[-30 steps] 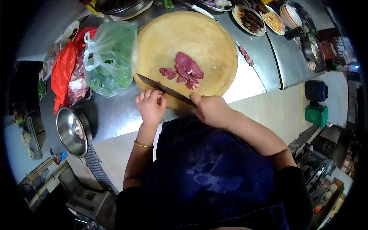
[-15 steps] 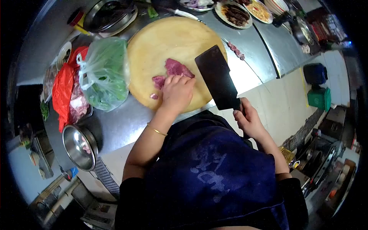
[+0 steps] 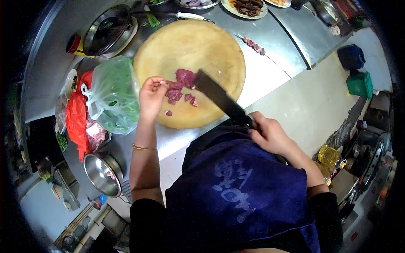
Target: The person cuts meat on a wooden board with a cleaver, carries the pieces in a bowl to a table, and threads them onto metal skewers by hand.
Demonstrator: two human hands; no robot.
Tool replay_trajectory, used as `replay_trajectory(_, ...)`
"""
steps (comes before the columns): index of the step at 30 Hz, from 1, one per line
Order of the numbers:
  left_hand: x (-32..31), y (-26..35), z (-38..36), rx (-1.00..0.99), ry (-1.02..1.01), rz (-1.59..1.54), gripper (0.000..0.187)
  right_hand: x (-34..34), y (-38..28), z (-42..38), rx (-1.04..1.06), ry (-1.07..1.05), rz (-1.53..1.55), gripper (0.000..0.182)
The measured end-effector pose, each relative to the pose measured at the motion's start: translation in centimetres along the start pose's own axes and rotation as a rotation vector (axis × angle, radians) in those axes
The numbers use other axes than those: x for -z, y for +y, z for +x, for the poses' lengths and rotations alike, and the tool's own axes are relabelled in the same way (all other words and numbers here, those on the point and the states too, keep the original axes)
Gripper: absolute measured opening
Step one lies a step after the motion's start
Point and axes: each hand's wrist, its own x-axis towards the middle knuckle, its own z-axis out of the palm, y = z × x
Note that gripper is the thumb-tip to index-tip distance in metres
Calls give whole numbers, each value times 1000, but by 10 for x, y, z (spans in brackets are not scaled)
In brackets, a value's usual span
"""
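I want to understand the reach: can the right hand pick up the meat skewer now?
Probably not: the right hand grips the big knife, though nothing seems to block the meat skewer.

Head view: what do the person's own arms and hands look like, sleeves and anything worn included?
The left hand and right hand are ungloved. The black left sleeve and right sleeve are short. A thin gold-coloured bangle circles the left forearm; no bracelet shows on the right.
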Motion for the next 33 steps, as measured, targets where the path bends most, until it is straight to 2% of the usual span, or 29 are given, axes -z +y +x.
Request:
replay_trajectory(3, 13, 20, 8, 56, -2, -6, 12, -18, -14, 34, 184, -198, -119, 35)
replay_trajectory(4, 14, 28, 9, 6, 4, 3, 12, -21, -24, 47, 179, -310, -108, 34)
replay_trajectory(6, 12, 45, 9, -94, 16, 19, 12, -37, -28, 65, 223, -345, 17, 31)
replay_trajectory(8, 8, 58, 1, -142, 36, -74, 12, -45, -23, 80, 116, -298, 62, 28)
replay_trajectory(10, 6, 62, -13, -189, 95, -124, 11, -43, -14, 86, 84, -159, 91, 31)
replay_trajectory(12, 3, 43, -33, -216, 149, -209, 12, -26, -7, 85, 2, -145, 94, 33)
replay_trajectory(13, 0, 30, -46, -159, 192, -237, 12, -22, 1, 80, 14, -105, 166, 26)
replay_trajectory(14, -3, 13, -60, -101, 240, -234, 12, -10, -7, 74, -131, -160, 296, 30)
replay_trajectory(16, -2, -38, -91, -2, 308, -176, 12, -8, 5, 63, 12, -76, 110, 36)
replay_trajectory(17, -1, -60, -106, 39, 328, -121, 12, -6, 0, 60, -10, -84, 59, 36)
replay_trajectory(19, -5, -58, -130, 79, 347, -20, 12, 3, -16, 56, -49, -108, -45, 34)
replay_trajectory(22, -4, -64, -146, 67, 398, 100, 12, 1, -28, 56, 38, -130, -90, 41)
replay_trajectory(27, -3, -74, -146, -3, 453, 318, 17, -2, -57, 64, 310, -64, -232, 38)
replay_trajectory(30, -5, -73, -146, -61, 446, 356, 19, -13, -46, 73, 285, -162, -469, 33)
replay_trajectory(31, -5, -75, -146, -54, 450, 351, 19, -17, -38, 79, 222, -275, -579, 29)
replay_trajectory(33, -6, -77, -146, -46, 459, 340, 19, -6, -34, 80, 229, -276, -563, 28)
